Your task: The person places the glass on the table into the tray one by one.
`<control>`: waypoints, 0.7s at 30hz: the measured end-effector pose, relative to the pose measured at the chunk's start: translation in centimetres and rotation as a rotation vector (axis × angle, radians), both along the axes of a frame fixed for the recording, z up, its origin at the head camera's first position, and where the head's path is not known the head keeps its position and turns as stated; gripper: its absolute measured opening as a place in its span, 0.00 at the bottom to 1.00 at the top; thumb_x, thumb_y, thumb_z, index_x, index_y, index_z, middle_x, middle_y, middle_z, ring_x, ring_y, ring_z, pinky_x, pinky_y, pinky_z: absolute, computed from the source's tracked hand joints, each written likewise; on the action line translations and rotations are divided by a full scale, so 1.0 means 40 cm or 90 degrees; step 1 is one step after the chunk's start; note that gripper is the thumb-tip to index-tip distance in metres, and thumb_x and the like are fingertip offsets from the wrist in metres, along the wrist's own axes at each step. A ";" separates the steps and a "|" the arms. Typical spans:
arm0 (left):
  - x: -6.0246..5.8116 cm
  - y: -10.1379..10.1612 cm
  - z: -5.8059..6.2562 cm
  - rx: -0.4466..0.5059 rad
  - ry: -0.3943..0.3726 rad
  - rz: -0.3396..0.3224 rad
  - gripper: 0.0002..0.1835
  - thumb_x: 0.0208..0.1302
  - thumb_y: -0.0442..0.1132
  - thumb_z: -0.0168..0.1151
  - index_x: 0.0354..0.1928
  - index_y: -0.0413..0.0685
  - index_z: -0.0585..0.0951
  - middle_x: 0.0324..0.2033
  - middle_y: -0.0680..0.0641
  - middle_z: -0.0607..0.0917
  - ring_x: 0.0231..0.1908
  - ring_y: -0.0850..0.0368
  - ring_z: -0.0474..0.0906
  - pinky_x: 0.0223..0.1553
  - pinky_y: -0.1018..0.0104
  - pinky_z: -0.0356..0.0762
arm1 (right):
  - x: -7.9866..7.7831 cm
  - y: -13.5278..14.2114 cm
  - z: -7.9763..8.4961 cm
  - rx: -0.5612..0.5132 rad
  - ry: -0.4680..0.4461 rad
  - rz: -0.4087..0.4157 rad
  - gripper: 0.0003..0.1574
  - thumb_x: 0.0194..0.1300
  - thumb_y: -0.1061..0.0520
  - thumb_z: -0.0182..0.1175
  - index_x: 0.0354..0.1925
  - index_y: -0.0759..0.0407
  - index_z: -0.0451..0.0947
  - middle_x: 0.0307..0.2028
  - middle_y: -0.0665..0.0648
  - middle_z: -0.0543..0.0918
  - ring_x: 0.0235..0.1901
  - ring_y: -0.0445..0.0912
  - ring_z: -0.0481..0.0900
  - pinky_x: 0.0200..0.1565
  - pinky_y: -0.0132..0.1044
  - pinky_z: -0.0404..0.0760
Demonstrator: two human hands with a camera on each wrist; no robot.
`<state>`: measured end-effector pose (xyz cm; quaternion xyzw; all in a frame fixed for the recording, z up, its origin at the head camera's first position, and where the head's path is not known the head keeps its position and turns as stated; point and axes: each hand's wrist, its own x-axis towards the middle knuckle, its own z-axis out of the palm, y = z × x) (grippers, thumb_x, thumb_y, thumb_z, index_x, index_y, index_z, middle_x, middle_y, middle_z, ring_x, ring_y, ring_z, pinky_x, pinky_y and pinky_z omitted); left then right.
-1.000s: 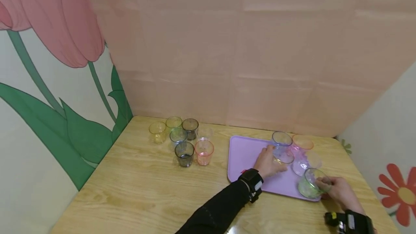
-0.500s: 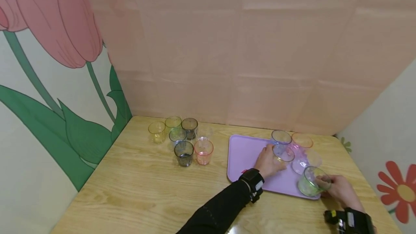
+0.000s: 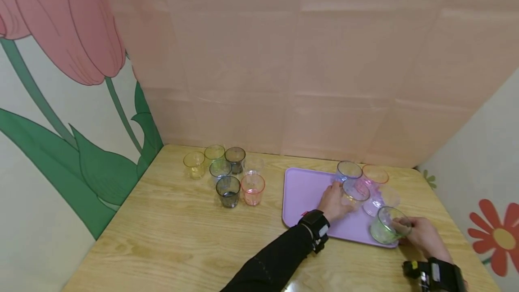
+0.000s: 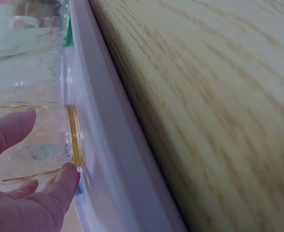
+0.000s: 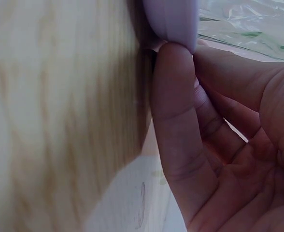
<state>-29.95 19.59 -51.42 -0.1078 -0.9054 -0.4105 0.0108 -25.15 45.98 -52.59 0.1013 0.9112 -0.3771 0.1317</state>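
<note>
My left hand [image 3: 334, 204] holds a clear drinking glass with an amber tint [image 4: 35, 140], thumb on one side and fingers on the other. The glass stands upright on a lilac tray [image 3: 302, 193], its base close over the tray surface. At the tray's near right corner, my right hand [image 3: 423, 236] pinches the rim between thumb and index finger, the index finger under the edge in the right wrist view. A green glass [image 3: 382, 232] stands right beside that thumb and partly covers the fingers. Blue [image 3: 348, 171], pink [image 3: 375, 175] and clear glasses [image 3: 388, 197] stand behind on the tray.
Left of the tray, several tinted glasses cluster on the wooden table [image 3: 174, 238], among them a yellow one [image 3: 194, 166], a dark grey one [image 3: 228, 193] and a pink one [image 3: 253, 191]. A pinkish sheet [image 3: 284, 57] rises along the table's back edge.
My left hand has shifted the amber glass slightly to the right on the tray. The right hand keeps its place at the tray corner. The head view has turned a little.
</note>
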 end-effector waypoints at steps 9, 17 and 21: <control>0.002 -0.004 0.014 -0.032 -0.012 0.003 0.35 0.43 0.47 0.81 0.54 0.54 0.73 0.43 0.52 0.81 0.44 0.63 0.77 0.46 0.74 0.74 | 0.000 0.000 -0.002 -0.010 0.001 -0.003 0.33 0.64 0.47 0.65 0.51 0.75 0.78 0.42 0.66 0.85 0.36 0.46 0.79 0.35 0.39 0.83; -0.008 -0.042 0.042 -0.038 -0.002 -0.026 0.43 0.39 0.43 0.83 0.60 0.52 0.72 0.50 0.52 0.82 0.49 0.62 0.77 0.51 0.75 0.74 | -0.001 0.001 -0.005 -0.020 0.005 0.001 0.31 0.64 0.48 0.65 0.50 0.76 0.78 0.43 0.67 0.84 0.36 0.46 0.79 0.35 0.39 0.83; -0.016 -0.069 0.052 -0.060 0.013 -0.036 0.42 0.40 0.42 0.82 0.61 0.53 0.73 0.51 0.53 0.82 0.49 0.62 0.78 0.50 0.73 0.75 | 0.000 0.001 -0.002 -0.023 0.008 0.007 0.33 0.63 0.49 0.66 0.52 0.78 0.76 0.44 0.70 0.83 0.36 0.46 0.80 0.36 0.40 0.84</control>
